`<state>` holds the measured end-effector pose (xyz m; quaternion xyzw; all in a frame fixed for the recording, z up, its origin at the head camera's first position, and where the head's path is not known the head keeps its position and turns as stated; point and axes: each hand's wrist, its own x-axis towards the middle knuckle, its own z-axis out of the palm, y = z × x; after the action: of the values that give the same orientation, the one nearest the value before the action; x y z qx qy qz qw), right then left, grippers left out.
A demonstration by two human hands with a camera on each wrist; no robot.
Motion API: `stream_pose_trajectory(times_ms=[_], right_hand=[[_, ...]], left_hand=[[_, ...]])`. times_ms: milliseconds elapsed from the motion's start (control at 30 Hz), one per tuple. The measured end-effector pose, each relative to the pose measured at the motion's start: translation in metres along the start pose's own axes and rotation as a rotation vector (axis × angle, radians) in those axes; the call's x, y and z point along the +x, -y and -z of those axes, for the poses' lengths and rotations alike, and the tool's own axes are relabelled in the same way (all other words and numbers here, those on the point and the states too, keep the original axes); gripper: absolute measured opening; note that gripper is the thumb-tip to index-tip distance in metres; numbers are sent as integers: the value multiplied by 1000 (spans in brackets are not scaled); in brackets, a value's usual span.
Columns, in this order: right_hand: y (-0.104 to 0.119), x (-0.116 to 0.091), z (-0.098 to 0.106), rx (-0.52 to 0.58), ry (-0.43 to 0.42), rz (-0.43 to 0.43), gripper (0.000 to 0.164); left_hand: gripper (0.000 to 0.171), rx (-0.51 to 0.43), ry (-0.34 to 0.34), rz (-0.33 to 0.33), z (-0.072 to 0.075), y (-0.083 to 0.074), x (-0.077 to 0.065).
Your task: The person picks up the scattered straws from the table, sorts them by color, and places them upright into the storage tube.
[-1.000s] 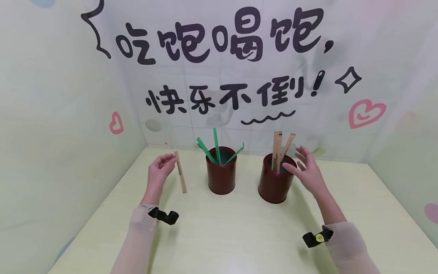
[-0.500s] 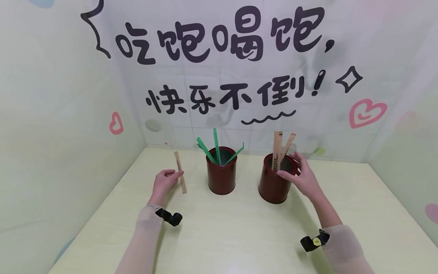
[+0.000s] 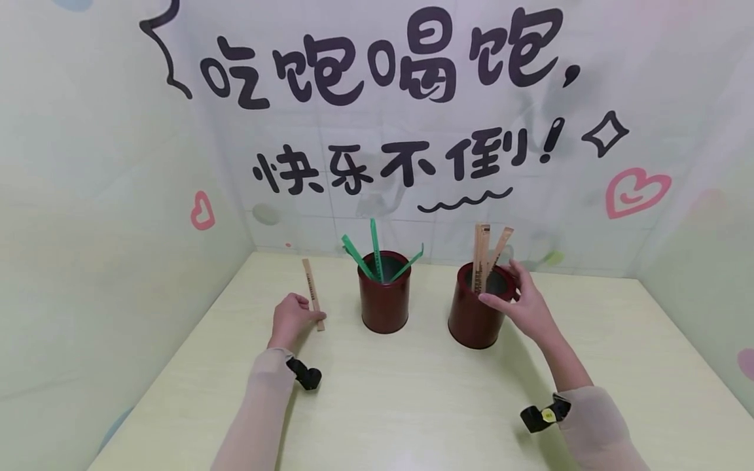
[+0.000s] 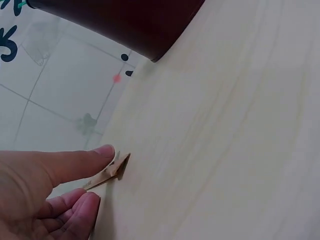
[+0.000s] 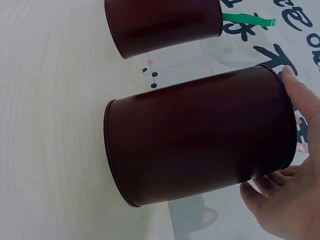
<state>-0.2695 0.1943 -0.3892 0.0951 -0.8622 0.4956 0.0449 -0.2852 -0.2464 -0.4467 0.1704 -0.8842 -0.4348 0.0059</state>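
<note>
A slim brown paper stick packet (image 3: 312, 294) with dark print lies on the table at left. My left hand (image 3: 292, 320) is at its near end, thumb on one side and curled fingers on the other. In the left wrist view, the packet's end (image 4: 117, 169) shows in the gap between thumb and fingers. My right hand (image 3: 526, 304) grips the rim of the right dark red canister (image 3: 474, 320), thumb in front and fingers behind. Several similar brown packets (image 3: 482, 255) stand in that canister. The right wrist view shows the canister's side (image 5: 200, 137) held near its mouth.
A second dark red canister (image 3: 385, 306) stands between the hands, with several green sticks (image 3: 377, 252) leaning in it. Behind the pale wooden table (image 3: 400, 405) hangs a white printed curtain (image 3: 365, 209); similar sheets close both sides.
My left hand has come down along the brown packet, from its far end to its near end. My right hand has closed in on the right canister's rim and now holds it.
</note>
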Motion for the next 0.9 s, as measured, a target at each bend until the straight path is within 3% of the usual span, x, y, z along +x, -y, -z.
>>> stream_pose_trajectory(times_ms=[400, 733, 900], right_hand=[[4, 0, 0, 10, 17, -19, 101], [-2, 2, 1, 14, 21, -26, 102], [-3, 1, 0, 32, 21, -27, 102]], left_hand=[[33, 48, -35, -57, 4, 10, 10], [33, -108, 39, -34, 12, 8, 8], [35, -216, 71, -50, 20, 0, 6]])
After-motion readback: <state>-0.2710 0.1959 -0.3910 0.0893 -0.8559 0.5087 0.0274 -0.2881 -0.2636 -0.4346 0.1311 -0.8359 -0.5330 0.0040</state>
